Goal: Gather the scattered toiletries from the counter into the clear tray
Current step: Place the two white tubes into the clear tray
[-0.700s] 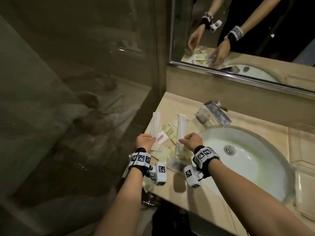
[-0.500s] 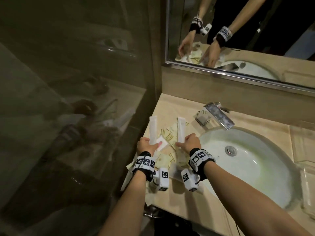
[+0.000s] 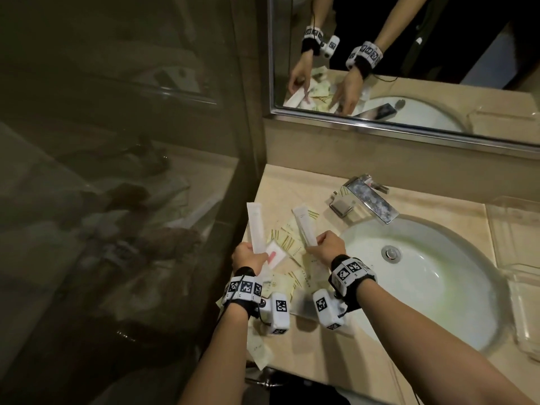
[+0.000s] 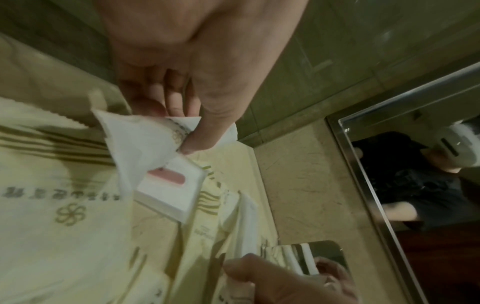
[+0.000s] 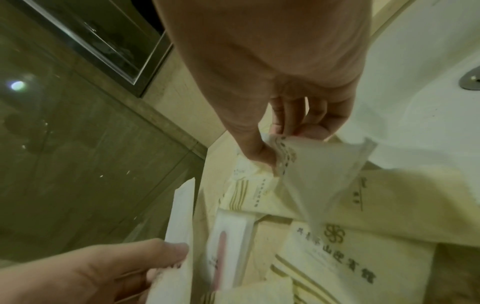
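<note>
Bathroom table (image 3: 336, 372) beside the sink (image 3: 423, 276): I note my left hand (image 3: 248, 255) and right hand (image 3: 328, 244), fingers pinching one long white sachet each, have lifted them off the scattered packets (image 3: 289, 244), the right sachet now tilted, ready for the clear tray (image 3: 523, 276) beyond the sink.

A hotel bathroom: a beige stone table (image 3: 336, 358) carries a white oval sink (image 3: 438, 287) with a square chrome faucet (image 3: 366, 201), a framed mirror (image 3: 409, 68) hangs on the wall behind, a glass shower partition (image 3: 117, 171) stands to the left, and cream logo-printed amenity sachets (image 3: 292, 247) lie scattered beside the sink
</note>
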Demonstrator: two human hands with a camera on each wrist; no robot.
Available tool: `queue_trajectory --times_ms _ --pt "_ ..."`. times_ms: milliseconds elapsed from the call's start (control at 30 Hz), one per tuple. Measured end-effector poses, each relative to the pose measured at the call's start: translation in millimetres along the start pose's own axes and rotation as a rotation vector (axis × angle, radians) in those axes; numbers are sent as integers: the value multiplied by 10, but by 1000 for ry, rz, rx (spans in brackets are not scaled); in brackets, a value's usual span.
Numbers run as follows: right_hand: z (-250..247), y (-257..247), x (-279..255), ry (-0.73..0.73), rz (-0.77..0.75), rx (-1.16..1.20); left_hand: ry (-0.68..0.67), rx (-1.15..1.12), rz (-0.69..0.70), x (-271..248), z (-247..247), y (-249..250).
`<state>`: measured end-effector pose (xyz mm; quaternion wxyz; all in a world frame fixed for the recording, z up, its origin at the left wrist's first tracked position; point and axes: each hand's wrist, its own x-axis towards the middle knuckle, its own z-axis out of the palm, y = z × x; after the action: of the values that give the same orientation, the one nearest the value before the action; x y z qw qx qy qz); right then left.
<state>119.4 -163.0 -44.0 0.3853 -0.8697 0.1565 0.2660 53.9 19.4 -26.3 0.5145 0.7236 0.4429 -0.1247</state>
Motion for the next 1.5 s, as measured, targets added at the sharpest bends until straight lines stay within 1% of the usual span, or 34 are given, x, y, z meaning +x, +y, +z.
queue_trajectory --times_ms 100,200,267,367,467,567,667,800,900,1067,1233,1300,1367,1433,1500 --pt "-124 -55 -63 -12 -29 93 -77 -138 29 -57 -19 76" --pt "-347 -167 -188 -33 -105 269 -155 -219 126 -200 -6 264" --pt "-536 -221 -275 -42 -170 372 -204 -267 186 -304 29 412" --pt "-851 -251 -409 -70 -272 454 -284 -295 273 -473 131 624" --pt "-1197 -185 -548 -104 -308 514 -371 -348 324 -672 308 824" --pt "-1541 5 -634 -121 -338 595 -411 -333 414 -911 564 995" --pt "-1905 248 -749 -120 -334 643 -463 -293 468 -1177 878 1113" --pt "-2378 660 -859 -138 -358 677 -544 -282 498 -1549 1392 1177" --pt "-2727 1059 -887 -122 -372 696 -551 -254 494 -1842 1841 1195" --pt "-3390 1771 -988 -61 -348 570 -530 -241 445 -2354 2620 1127" --pt "-3962 2483 -907 54 -327 383 -503 -271 386 -2749 3292 986" --pt "-4110 2694 -870 110 -294 321 -491 -263 371 -2834 3459 897" --pt "-4226 2859 -837 165 -267 197 -471 -257 346 -2889 3573 809" --pt "-4284 3011 -797 173 -240 27 -451 -257 315 -2912 3651 724" --pt "-4267 3185 -735 151 -179 -85 -439 -252 295 -2927 3690 640"
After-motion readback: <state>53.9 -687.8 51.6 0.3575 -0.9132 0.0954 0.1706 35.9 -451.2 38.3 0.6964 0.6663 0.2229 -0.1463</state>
